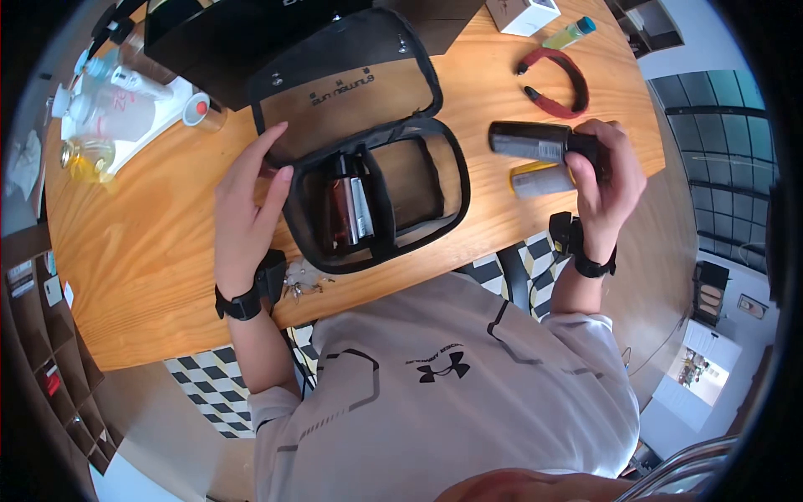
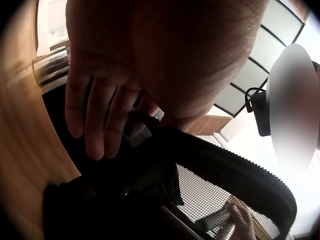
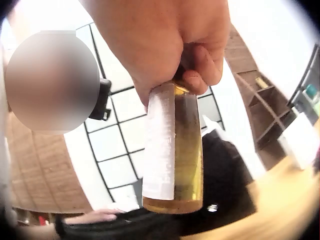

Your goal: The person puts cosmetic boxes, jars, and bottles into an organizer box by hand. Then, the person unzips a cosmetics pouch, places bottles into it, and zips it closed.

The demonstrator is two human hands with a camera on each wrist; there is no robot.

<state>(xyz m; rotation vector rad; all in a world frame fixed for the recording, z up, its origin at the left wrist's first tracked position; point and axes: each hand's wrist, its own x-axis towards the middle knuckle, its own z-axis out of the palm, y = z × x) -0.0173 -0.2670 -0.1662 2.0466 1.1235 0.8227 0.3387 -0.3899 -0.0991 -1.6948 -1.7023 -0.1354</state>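
My right hand [image 1: 615,171] grips an amber bottle [image 1: 527,140] by its dark cap end. The right wrist view shows that bottle [image 3: 172,150] with a pale label down one side and yellowish light through the glass. A grey, yellow-edged shadow patch lies below it on the table. To its left is a black toiletry case [image 1: 464,171], lid folded back. A brown bottle [image 1: 341,209] with a pale label lies in the left compartment, beside the divider. My left hand [image 1: 242,209] is at the case's left side, thumb and forefinger extended by its rim and lid hinge.
Behind the case stands a large black box [image 1: 205,63]. Several bottles [image 1: 117,113] and a small cup [image 1: 203,113] sit at left. A red headband [image 1: 577,84], a teal-capped vial [image 1: 569,33] and a white box [image 1: 523,15] are back right. Keys [image 1: 303,280] lie near the front edge.
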